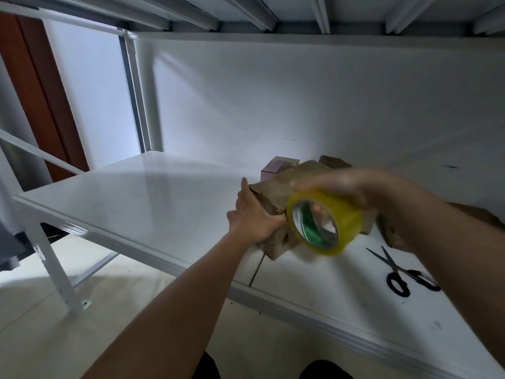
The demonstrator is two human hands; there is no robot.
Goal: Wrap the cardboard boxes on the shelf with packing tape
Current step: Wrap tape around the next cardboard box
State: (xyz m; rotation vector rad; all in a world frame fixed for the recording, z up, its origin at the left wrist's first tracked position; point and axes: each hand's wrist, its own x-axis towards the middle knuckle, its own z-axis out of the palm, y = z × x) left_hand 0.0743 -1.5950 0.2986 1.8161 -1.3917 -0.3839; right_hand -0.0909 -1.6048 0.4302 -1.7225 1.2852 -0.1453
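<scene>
A worn brown cardboard box (281,187) sits on the white shelf (142,195), right of its middle. My left hand (252,214) grips the box's left side. My right hand (338,187), blurred, holds a roll of yellowish packing tape (325,221) against the front of the box, with a finger inside the roll's green-lined core. Another piece of brown cardboard (334,161) shows behind the box, and more cardboard (390,231) lies partly hidden under my right forearm.
Black-handled scissors (399,272) lie open on the shelf at the right, partly under my right arm. A small purplish box (273,169) stands behind the cardboard. The upper shelf (273,12) is overhead; a white post (136,91) stands at the back left.
</scene>
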